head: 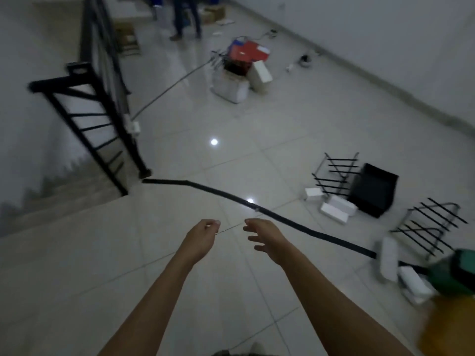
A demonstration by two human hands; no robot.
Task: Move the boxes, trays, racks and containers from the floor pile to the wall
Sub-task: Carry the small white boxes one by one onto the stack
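My left hand (201,237) is pinched shut on a thin wire (230,228) that runs across to my right hand (264,236). The right hand's fingers are spread and hold nothing. Both hands hover over bare floor tiles. Far ahead lies a pile with red boxes (248,51), a white container (231,87), a white box (261,74) and a wire rack (218,59). To my right, near the wall (385,34), stand a black box (372,190), two black wire racks (336,173) (431,227) and small white boxes (336,209).
A long black strip (257,209) lies across the floor just beyond my hands. A black stair railing (90,124) guards a stairwell on the left. A person's legs (185,16) stand at the far end. A green object (460,271) and a yellow one (447,327) sit at the right edge.
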